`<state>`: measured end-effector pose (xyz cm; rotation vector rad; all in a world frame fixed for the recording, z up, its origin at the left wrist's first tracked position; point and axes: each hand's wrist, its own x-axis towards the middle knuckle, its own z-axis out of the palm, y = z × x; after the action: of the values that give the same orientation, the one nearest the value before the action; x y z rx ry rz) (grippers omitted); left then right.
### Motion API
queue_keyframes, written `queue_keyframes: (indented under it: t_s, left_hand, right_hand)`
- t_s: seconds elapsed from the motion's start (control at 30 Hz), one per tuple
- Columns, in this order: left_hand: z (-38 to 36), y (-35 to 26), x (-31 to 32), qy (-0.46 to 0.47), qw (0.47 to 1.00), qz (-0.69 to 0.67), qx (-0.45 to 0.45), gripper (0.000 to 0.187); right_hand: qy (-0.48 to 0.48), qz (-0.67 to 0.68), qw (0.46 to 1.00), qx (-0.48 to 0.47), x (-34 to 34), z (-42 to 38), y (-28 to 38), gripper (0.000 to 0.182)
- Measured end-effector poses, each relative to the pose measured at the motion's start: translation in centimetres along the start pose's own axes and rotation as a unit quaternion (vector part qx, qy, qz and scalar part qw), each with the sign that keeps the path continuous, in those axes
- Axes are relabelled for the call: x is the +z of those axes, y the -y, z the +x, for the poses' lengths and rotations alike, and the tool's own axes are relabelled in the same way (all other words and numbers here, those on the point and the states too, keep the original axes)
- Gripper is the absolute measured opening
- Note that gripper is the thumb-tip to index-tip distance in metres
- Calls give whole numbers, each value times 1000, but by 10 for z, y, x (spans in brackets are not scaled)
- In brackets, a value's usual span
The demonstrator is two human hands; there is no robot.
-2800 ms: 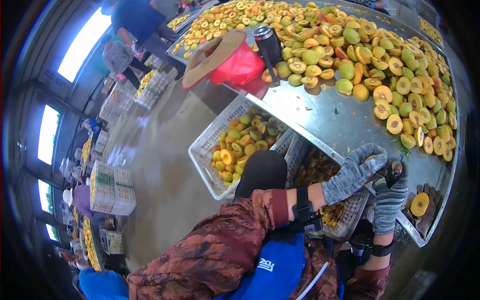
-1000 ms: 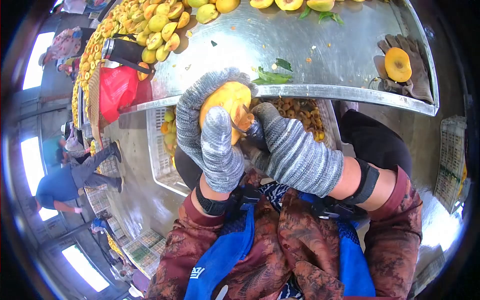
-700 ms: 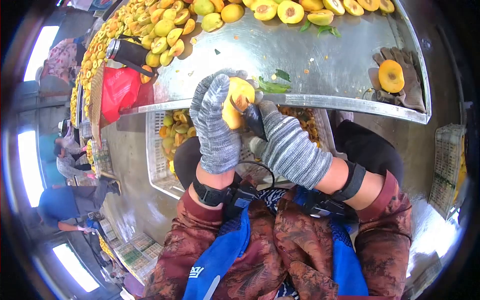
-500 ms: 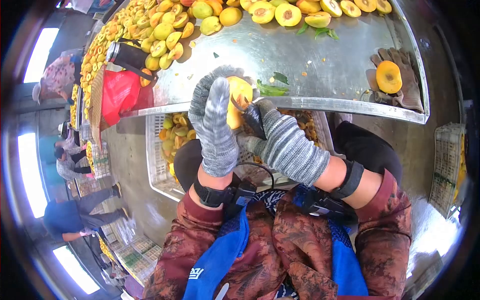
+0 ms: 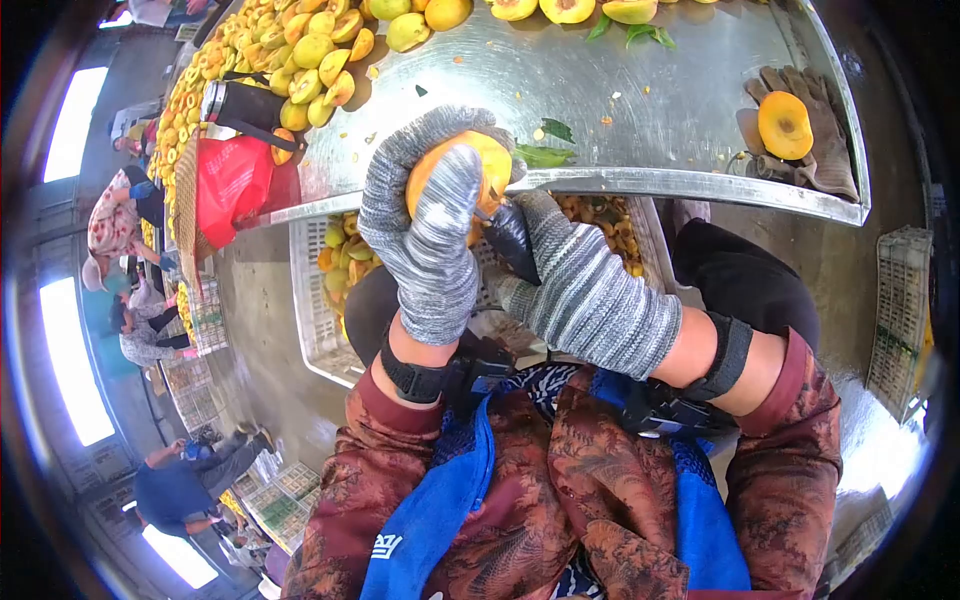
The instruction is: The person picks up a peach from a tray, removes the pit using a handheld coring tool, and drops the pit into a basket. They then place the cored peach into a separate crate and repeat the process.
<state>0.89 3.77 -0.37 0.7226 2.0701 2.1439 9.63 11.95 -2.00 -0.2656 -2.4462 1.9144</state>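
Note:
My left hand point(image 5: 425, 230), in a grey knitted glove, is closed around a yellow peach half point(image 5: 490, 158) above the table's front edge. The fingers wrap behind the fruit and the thumb lies across its near side. In my right hand point(image 5: 595, 285), gloved alike, is a pitting knife with a black handle point(image 5: 511, 240). Its tip is at the lower right of the peach, and the blade is mostly hidden there. Just beyond the hands, green leaf pieces point(image 5: 543, 156) lie on the metal table point(image 5: 680, 130).
Peach halves point(image 5: 310, 50) are heaped at the table's far left, beside a black flask point(image 5: 245, 105) and red bag point(image 5: 232, 185). At right, a peach half point(image 5: 785, 125) rests on brown gloves point(image 5: 830, 165). A white crate point(image 5: 312, 300) of fruit stands below. Several people work at left.
My left hand has tilted the peach half, and its cut face shows less. The knife tip, a curved hook earlier, is now mostly hidden at the fruit. The view has shifted slightly.

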Motion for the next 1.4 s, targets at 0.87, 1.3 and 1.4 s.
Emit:
queue_keyframes:
  t_s: [0.87, 1.3, 1.4]
  left_hand:
    - [11, -2, -6, 149, 976, 15, -157, 26]
    - [-3, -17, 0, 90, 994, 33, -60, 23]
    - [-3, -25, -1, 119, 990, 17, -72, 20]
  right_hand:
    - [68, 85, 991, 73, -5, -5, 1, 64]
    - [77, -37, 996, -24, -3, -6, -12, 64]
    - [30, 88, 995, -43, 21, -2, -37, 69]
